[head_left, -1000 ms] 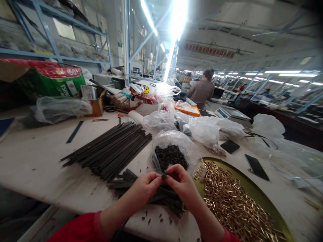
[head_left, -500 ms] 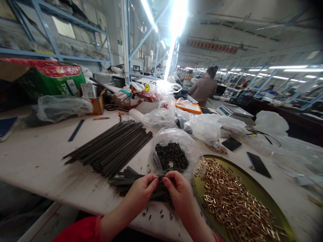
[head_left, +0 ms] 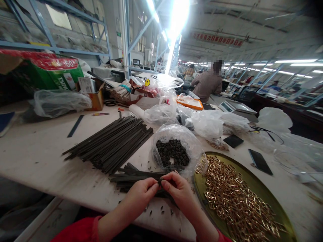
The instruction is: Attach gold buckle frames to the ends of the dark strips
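Observation:
My left hand [head_left: 142,192] and my right hand [head_left: 178,189] meet at the front of the table, fingertips almost touching. Both pinch a small dark piece [head_left: 160,180], mostly covered by the fingers; its exact kind does not show. Under and behind the hands lies a loose pile of black strips [head_left: 131,177]. Just beyond sits a clear plastic bag [head_left: 193,143], its mouth spread around many small black loops [head_left: 168,156]. A larger stack of long black strips [head_left: 111,143] is to the left. On the right, gold-coloured metal rectangular rings [head_left: 234,195] fill much of a round tray [head_left: 268,191].
Small black bits [head_left: 163,211] are scattered along the table's front edge. A phone [head_left: 259,162] and a black square [head_left: 232,141] lie right of the bag. Plastic bags [head_left: 207,124], an orange tray [head_left: 199,107] and a scale [head_left: 237,111] stand farther back. A person [head_left: 207,84] sits beyond.
Both hands have drawn slightly nearer to my body, still pinching together, with the fingers a little turned. The view has shifted slightly; the strips, bag and tray stay in place.

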Tool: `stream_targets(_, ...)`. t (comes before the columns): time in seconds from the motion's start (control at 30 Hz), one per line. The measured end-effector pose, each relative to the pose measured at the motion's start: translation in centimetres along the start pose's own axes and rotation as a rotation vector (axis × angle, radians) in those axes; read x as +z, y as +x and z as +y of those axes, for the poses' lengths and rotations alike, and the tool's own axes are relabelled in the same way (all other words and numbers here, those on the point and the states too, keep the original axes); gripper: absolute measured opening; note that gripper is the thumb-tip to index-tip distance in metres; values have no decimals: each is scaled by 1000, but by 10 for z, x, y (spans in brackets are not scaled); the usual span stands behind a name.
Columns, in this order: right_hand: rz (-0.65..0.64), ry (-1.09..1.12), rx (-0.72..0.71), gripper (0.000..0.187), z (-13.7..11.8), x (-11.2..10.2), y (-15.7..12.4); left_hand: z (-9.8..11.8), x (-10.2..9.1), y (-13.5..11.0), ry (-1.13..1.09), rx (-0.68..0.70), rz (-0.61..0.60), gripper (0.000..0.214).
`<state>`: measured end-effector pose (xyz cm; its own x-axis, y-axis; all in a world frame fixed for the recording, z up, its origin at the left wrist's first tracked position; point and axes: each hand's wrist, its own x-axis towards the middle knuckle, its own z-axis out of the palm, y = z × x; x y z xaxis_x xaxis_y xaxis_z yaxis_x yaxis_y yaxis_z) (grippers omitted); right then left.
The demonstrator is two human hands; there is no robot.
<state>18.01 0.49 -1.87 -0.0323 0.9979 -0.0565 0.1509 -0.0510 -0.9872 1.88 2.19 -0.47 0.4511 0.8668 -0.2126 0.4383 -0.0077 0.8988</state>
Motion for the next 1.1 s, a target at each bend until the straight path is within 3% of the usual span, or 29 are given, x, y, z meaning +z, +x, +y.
stream_targets(0.1, -59, -68, -8, 16, 2, -1, -3, 1, 0, -4, 54, 11, -62, 29)
stream_targets(0.2, -71, 6, 29, 19, 5, 3, -6, 2, 2, -8, -4, 10, -25, 29)
stream_targets(0.33, 90, 115, 10, 23, 9, 20, -13, 1, 7, -11, -107, 34, 110, 21)
stream_targets(0.43, 209, 136, -11, 23, 11, 34, -20, 0, 14, -14, -196, 24, 126, 20)
stream_targets(0.63, 255, 29, -72, 21, 12, 46, -28, -2, 20, -19, -403, -5, 125, 45)
stream_targets(0.77, 246, -52, -108, 34, 14, 42, -32, -2, 14, -21, -388, 0, 109, 58)
stream_targets(0.83, 230, 13, -41, 43, 14, 40, -32, -2, 11, -23, -360, 1, 87, 58)
stream_targets(0.93, 167, 225, 117, 38, 14, 38, -30, -1, 6, -25, -307, 4, 5, 60)
stream_targets(1.1, -152, 504, 245, 37, 13, 38, -28, -2, -1, -25, -269, -31, -73, 64)
